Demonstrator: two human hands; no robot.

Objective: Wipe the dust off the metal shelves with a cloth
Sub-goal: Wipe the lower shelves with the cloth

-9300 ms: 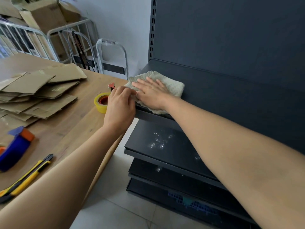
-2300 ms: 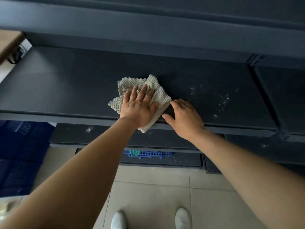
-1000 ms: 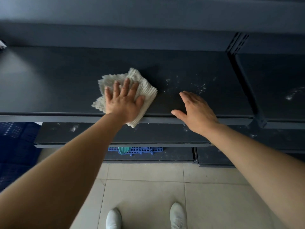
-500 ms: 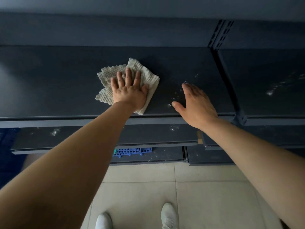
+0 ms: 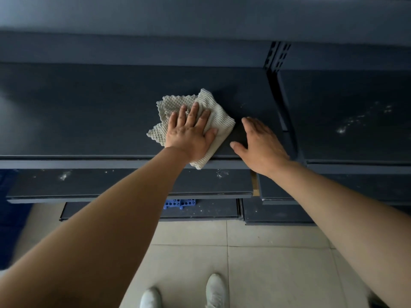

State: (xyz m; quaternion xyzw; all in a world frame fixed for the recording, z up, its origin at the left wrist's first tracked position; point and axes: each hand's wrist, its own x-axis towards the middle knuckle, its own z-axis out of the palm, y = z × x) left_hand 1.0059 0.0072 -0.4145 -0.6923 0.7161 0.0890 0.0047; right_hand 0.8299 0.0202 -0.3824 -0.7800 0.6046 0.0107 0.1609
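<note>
Across the middle of the frame runs a dark metal shelf [image 5: 84, 112], and near its centre the left hand [image 5: 189, 136] lies flat with fingers spread, palm pressing down on a crumpled beige cloth [image 5: 219, 121] whose lower corner hangs just over the shelf's front edge. Just right of the cloth the right hand [image 5: 261, 144] rests empty on the same shelf, fingers open and thumb stretched toward the cloth, apart from it; farther right, past the slotted upright [image 5: 277, 57], the neighbouring shelf [image 5: 347, 103] carries pale dust specks [image 5: 353, 121]. Lower shelves [image 5: 93, 183] below show more specks, and white shoes [image 5: 214, 290] stand on the tiled floor [image 5: 273, 263] at bottom centre
</note>
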